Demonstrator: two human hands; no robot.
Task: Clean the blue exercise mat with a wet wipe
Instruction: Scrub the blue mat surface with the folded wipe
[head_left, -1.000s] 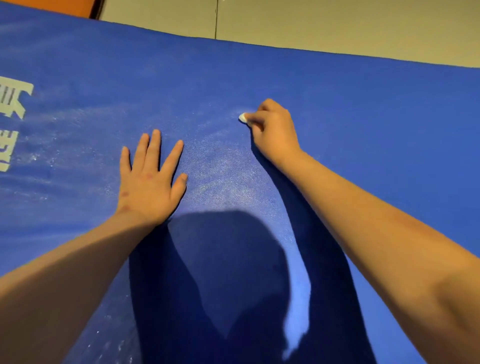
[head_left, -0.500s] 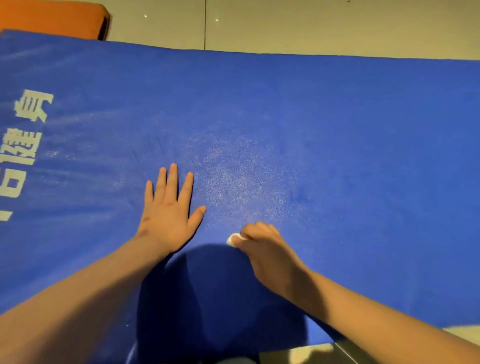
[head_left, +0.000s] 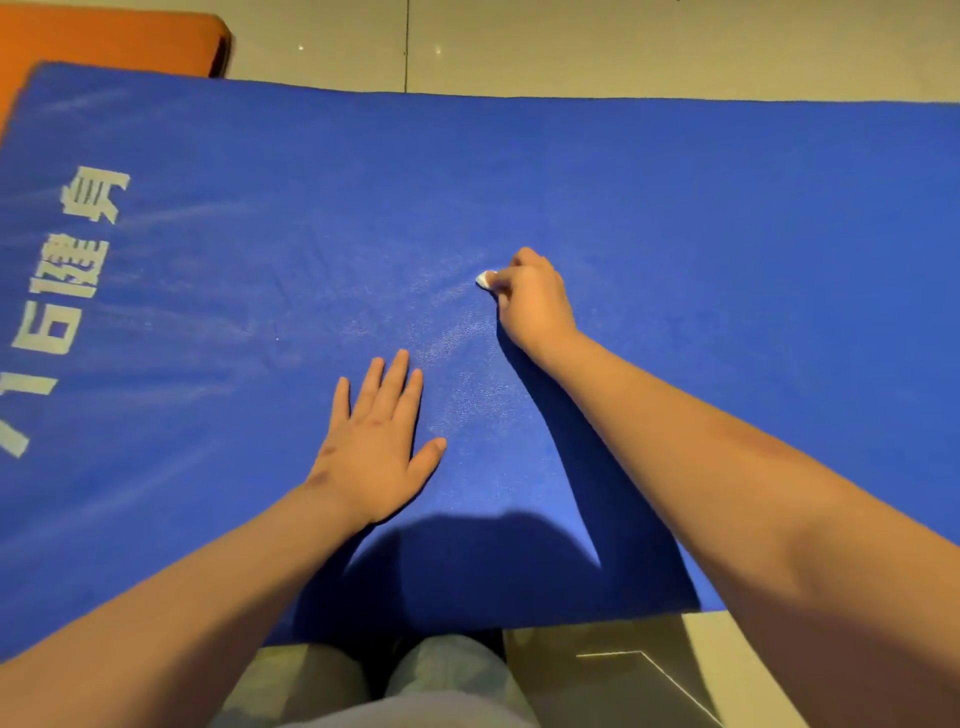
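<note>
Nearest the camera: the person's knees (head_left: 447, 675) in grey trousers, just off the near edge of the blue mat (head_left: 727, 218), on the tiled floor (head_left: 639, 675). The mat lies flat and fills most of the view. A head-and-arms shadow (head_left: 483, 571) falls on the middle of the mat's near edge.

Left hand (head_left: 376, 447) — flat on the mat a little in from the near edge, palm down. Fingers straight and close together, thumb out to the right. Grip wide, holding nothing.

Past its fingertips, mid-mat, is a pale shiny patch (head_left: 457, 358) with streaks (can't tell whether it's wet).

Right hand (head_left: 537, 304) — at the far end of that patch, about mid-mat, arm stretched out. Grip narrow, with the fingers curled and pinching a small balled-up white wet wipe (head_left: 484, 279). The wipe sticks out on the hand's left side and touches the mat.

Worn white lettering (head_left: 67, 291) runs along the mat's left end, with faint streaks around it.

Beyond the mat's far edge there are more pale floor tiles and an orange pad (head_left: 104, 41) at the far-left corner. Can't tell whether the pad touches the mat.
</note>
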